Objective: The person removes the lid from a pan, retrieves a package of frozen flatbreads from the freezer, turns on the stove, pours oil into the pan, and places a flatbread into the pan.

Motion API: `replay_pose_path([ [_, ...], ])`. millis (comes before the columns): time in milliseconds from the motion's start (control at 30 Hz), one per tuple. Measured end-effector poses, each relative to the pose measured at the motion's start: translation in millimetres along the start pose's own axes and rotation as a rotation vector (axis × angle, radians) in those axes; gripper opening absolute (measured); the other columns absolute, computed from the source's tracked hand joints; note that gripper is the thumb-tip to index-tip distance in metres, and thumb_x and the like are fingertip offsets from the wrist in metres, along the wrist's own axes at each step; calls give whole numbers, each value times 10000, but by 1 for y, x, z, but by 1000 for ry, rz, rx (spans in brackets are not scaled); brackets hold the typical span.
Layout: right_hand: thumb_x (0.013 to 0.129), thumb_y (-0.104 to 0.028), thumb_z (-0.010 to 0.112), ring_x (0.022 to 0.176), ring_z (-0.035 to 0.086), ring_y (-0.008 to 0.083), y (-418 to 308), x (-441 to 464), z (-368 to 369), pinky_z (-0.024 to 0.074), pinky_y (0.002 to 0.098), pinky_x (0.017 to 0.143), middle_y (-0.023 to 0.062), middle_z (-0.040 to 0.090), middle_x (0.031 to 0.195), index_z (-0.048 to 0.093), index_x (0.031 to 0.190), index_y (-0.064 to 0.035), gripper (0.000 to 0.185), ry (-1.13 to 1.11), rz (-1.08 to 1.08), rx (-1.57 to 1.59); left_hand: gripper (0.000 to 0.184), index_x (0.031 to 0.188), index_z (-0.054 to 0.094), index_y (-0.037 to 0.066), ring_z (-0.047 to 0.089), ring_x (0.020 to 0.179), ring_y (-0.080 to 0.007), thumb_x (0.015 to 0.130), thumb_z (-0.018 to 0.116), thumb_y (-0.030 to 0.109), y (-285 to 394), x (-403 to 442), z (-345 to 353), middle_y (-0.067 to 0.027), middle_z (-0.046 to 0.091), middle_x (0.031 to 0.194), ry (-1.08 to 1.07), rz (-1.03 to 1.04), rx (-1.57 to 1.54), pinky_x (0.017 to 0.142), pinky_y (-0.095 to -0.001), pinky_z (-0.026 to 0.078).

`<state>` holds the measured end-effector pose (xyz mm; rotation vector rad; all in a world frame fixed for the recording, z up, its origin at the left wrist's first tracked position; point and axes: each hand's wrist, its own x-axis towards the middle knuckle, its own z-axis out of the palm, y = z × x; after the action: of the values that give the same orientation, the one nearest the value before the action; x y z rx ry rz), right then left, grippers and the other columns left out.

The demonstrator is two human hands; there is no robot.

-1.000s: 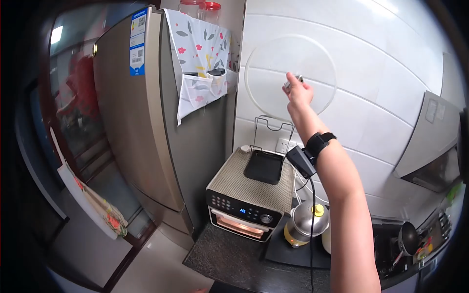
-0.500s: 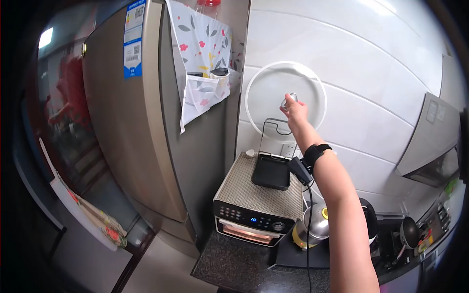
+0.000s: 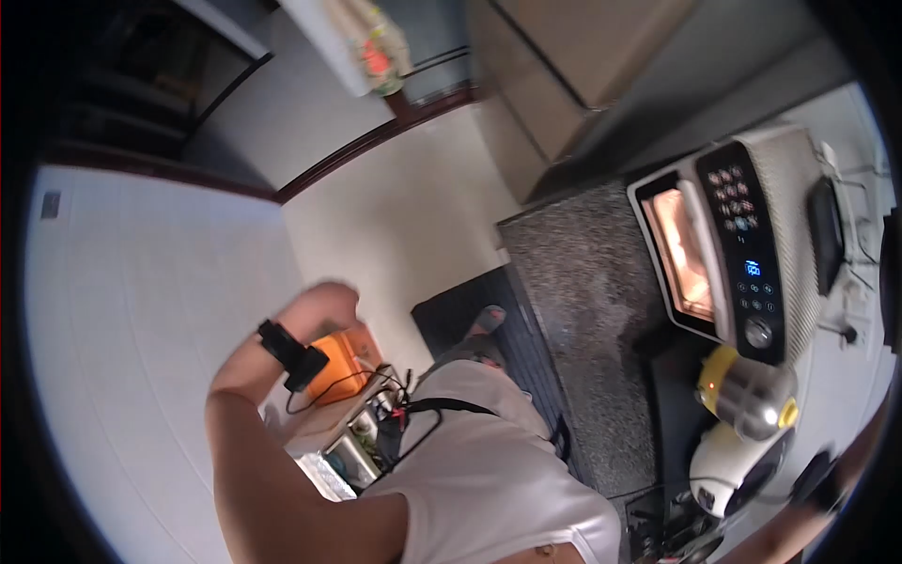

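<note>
My left hand (image 3: 327,299), blurred, hangs over the floor just beyond an orange box (image 3: 338,365); its fingers are smeared, so their pose is unclear. A black band with a small box (image 3: 291,355) sits on that wrist. My right hand (image 3: 860,451) lies at the dark right edge of the view, past a black wristband (image 3: 827,491). Its fingers are hidden, and anything they hold is out of sight. Closest to that arm is a white and silver kitchen appliance (image 3: 749,397) with yellow parts.
A lit countertop oven (image 3: 742,254) stands on the dark stone counter (image 3: 592,282), with a black tray (image 3: 827,235) on top. The fridge (image 3: 573,75) is beyond. A shelf unit (image 3: 352,456) holds metal canisters at my left. A dark mat (image 3: 470,310) lies underfoot.
The view has swung down and turned toward my body and the floor. My right hand, earlier at the knob of the round lid, is now at the frame's edge. My left arm has appeared.
</note>
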<state>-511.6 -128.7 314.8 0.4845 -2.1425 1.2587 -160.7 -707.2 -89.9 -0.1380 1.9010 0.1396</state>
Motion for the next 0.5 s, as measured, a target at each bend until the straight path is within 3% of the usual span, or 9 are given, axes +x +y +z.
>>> replay_pose_path([
  [33,898,-168,543,807,595,175,-20,-51,22,441,316,683,126,633,1108,472,1286,-43,413,-7,-27,127,579,1120,627,33,620,968,-353,722,703,446,-9,-21,-22,-201,648,1055,252,11,-62,843,-443,490],
  [100,977,-229,416,883,490,114,-6,-138,24,394,260,842,46,531,944,565,1039,-68,228,-605,423,410,531,1226,561,55,570,1077,-359,801,670,354,6,-83,-87,-202,610,1141,623,96,-145,921,-451,449],
  [133,914,-182,500,772,441,100,-20,-193,56,373,238,725,4,486,858,530,912,-91,95,-534,91,39,518,1271,542,86,524,1145,-336,837,647,348,15,-103,-111,-161,583,1211,856,148,-49,961,-426,424],
  [167,858,-240,601,804,539,115,-15,-238,73,457,259,744,57,558,892,573,959,-50,217,-691,382,89,495,1241,551,69,517,1156,-345,832,642,332,33,-128,-137,-191,553,1232,963,202,-91,955,-437,424],
  [233,768,54,684,737,538,69,-46,-312,155,461,204,673,9,579,872,601,1088,-44,344,-949,604,331,447,1233,562,68,552,1079,-324,868,614,320,44,-154,-171,-153,606,1152,1187,341,127,921,-414,444],
  [300,788,36,693,767,545,50,-27,-383,205,469,200,673,-7,585,884,545,1244,-76,493,-1294,407,522,421,1206,572,65,555,1042,-309,872,610,318,66,-194,-186,-144,608,1110,1257,433,163,897,-404,450],
  [333,767,-81,754,728,554,81,-37,-413,227,469,220,645,15,592,881,400,1393,-87,719,-1382,571,630,409,1193,577,63,557,1023,-302,873,608,316,80,-211,-186,-140,609,1089,1270,470,159,885,-399,452],
  [400,714,-224,808,713,572,132,-58,-448,265,479,264,648,48,594,852,236,1474,-88,961,-1639,396,534,385,1166,586,60,561,986,-287,877,604,313,104,-238,-194,-131,612,1047,1293,558,164,861,-389,458],
  [500,671,-324,821,716,588,176,-95,-491,288,486,295,674,71,591,818,130,1496,-71,1105,-1694,424,570,352,1126,601,56,567,929,-266,882,598,309,130,-262,-187,-117,615,985,1293,646,149,825,-374,466],
])
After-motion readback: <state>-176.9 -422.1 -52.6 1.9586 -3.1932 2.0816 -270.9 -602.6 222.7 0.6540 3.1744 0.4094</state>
